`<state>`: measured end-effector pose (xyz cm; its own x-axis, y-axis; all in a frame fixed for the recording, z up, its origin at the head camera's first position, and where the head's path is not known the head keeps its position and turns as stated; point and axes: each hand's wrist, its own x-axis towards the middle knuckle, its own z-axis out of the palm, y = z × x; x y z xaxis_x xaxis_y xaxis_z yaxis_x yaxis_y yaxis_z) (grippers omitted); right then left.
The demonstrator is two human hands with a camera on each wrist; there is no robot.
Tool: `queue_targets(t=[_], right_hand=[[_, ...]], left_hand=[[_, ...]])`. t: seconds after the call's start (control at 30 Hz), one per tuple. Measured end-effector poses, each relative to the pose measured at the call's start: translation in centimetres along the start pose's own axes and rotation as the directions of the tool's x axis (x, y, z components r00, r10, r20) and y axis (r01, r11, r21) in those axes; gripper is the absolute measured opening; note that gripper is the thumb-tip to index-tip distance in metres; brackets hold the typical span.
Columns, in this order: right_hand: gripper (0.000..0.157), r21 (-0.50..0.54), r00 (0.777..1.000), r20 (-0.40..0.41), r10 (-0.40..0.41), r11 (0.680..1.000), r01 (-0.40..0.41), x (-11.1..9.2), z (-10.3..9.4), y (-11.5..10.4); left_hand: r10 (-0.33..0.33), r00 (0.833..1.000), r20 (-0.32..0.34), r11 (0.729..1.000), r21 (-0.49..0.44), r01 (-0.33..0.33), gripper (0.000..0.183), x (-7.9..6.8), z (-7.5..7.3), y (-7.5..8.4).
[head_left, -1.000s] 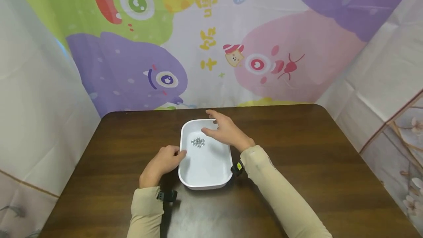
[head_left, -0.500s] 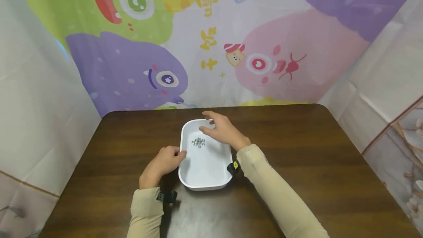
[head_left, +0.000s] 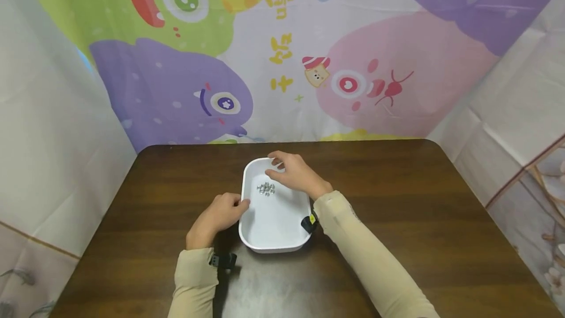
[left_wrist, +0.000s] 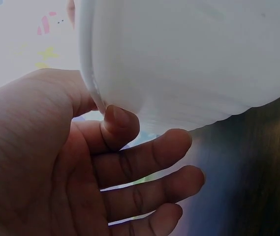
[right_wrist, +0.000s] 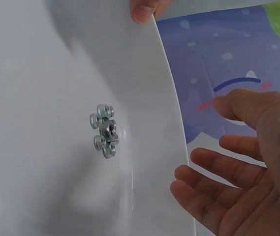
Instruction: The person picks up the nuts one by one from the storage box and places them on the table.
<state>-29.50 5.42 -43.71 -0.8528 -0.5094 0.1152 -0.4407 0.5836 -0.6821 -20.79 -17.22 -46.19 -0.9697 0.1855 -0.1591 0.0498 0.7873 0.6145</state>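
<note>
Shiny silver hexagonal metal nuts [head_left: 266, 189] clustered in a glossy white, round-cornered rectangular tray [head_left: 273, 227]

The nuts lie inside the tray, toward eleven o'clock from its centre. The left hand [head_left: 219, 214] grips the tray at nine o'clock. Above it at one o'clock is the right hand [head_left: 297, 174], thumb and fingers apart. Beneath lies a dark brown wood-grain bench [head_left: 388, 185]; at twelve o'clock hangs a cartoon-printed backdrop [head_left: 275, 117].

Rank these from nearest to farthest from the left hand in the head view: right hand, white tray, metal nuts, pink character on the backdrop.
1. White tray, its left rim held by the left hand.
2. Metal nuts, clustered in the tray's far half.
3. Right hand, over the tray's far right corner.
4. Pink character, on the backdrop, beyond the table.
</note>
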Motion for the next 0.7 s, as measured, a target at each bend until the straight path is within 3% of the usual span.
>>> queue_targets(t=[0.7], right_hand=[[0.043, -0.015, 0.999, 0.030, 0.029, 0.999, -0.028, 1.0, 1.4, 0.1]], left_hand=[[-0.013, 1.000, 0.008, 1.000, -0.013, 0.014, 0.029, -0.1, -0.1, 0.0]])
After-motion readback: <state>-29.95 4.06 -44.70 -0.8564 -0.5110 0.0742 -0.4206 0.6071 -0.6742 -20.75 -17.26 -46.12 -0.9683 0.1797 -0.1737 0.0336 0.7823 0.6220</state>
